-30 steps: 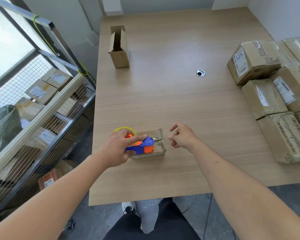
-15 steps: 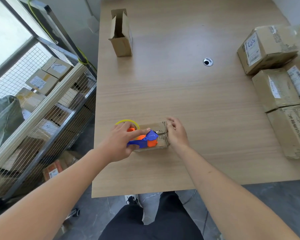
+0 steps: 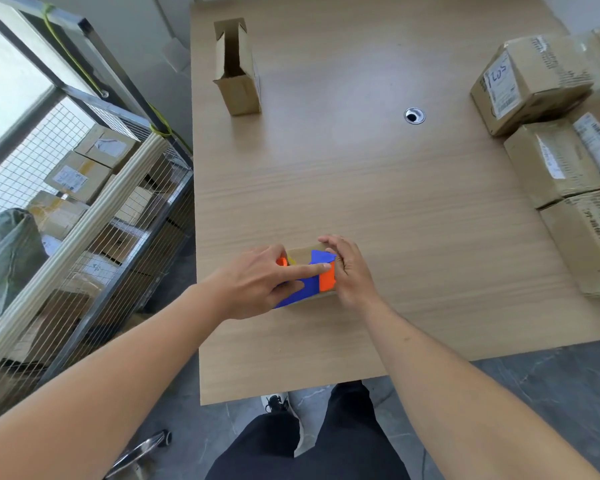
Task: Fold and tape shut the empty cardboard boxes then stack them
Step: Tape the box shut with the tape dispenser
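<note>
A small cardboard box [image 3: 300, 255] lies near the table's front edge, mostly covered by my hands. My left hand [image 3: 257, 282] grips a blue and orange tape dispenser [image 3: 321, 277] on top of the box, index finger stretched along it. My right hand [image 3: 349, 271] holds the box's right end, fingers curled over the top edge. An open, unfolded cardboard box [image 3: 238, 69] stands upright at the far left of the table.
Several taped cardboard boxes [image 3: 555, 161] are piled along the table's right side. A round cable hole [image 3: 414, 116] sits in the wooden table [image 3: 361, 185]. A wire cage cart [image 3: 84, 209] with parcels stands left of the table. A chair base [image 3: 142, 448] is below.
My right hand came in from beside the box and took hold of its right end. My left hand slid the dispenser rightward across the box top, toward that end.
</note>
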